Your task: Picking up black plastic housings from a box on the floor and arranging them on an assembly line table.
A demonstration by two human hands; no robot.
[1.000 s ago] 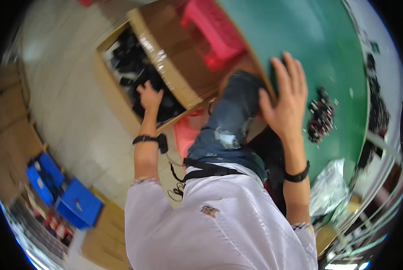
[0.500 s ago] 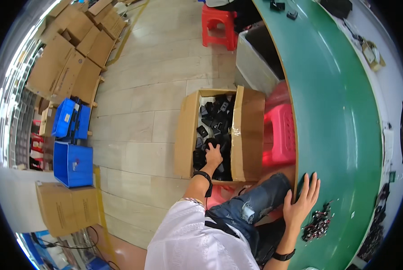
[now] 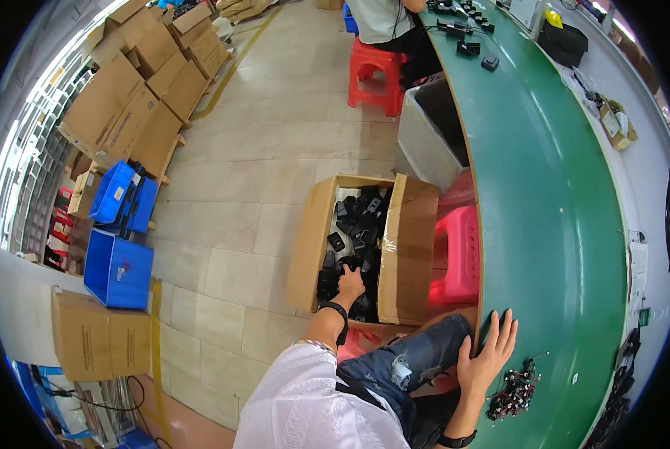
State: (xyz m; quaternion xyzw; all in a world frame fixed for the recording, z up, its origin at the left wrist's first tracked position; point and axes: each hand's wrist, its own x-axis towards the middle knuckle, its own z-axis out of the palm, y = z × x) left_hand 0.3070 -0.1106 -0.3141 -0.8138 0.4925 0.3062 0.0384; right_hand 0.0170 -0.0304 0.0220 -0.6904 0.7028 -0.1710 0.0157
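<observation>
My left hand (image 3: pixel 351 282) reaches down into an open cardboard box (image 3: pixel 311 247) on the floor. Its fingers curl over a black plastic part, and their tips are partly lost among the dark pieces. Many loose black plastic parts (image 3: pixel 365 217) fill the box, small and blocky. My right hand (image 3: pixel 487 356) rests flat on the green tabletop (image 3: pixel 552 247) near its edge, fingers spread and holding nothing. Beside it lies a tangled heap of small dark, red and white wired pieces (image 3: pixel 513 393).
Pink stools (image 3: pixel 460 254) stand under the table, right of the box. Beyond is a grey-white bin (image 3: pixel 424 142); farther off, a person (image 3: pixel 383 22) sits by a red stool (image 3: pixel 376 75). Cardboard cartons (image 3: pixel 110 105) and blue bins (image 3: pixel 118 269) line the left.
The view has tilted upward, so the box and table sit lower and more of the seated person shows. My left hand stays in the box; my right hand stays on the table.
</observation>
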